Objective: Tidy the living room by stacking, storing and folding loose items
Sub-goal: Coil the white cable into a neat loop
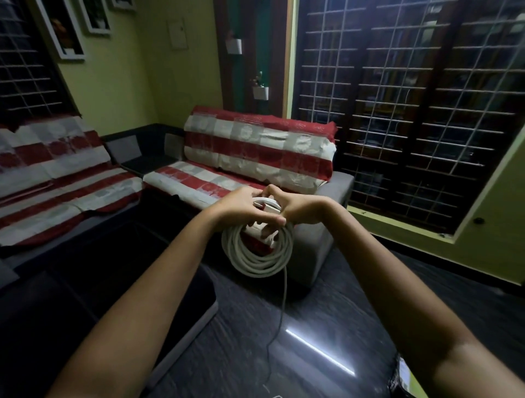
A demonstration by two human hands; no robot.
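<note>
My left hand (241, 207) and right hand (295, 208) both grip the top of the coil (257, 255); it looks limp, light and springy, so I judge holding the bundled loops together there keeps them from slipping loose

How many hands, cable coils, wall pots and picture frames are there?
Hands: 2, left hand and right hand, both holding the cable
Cable coils: 1
Wall pots: 2
Picture frames: 3
Total: 8

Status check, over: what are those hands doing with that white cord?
Left hand, right hand both gripping top of coiled white cable. Coil hanging. Loose tail trailing to floor.
</note>
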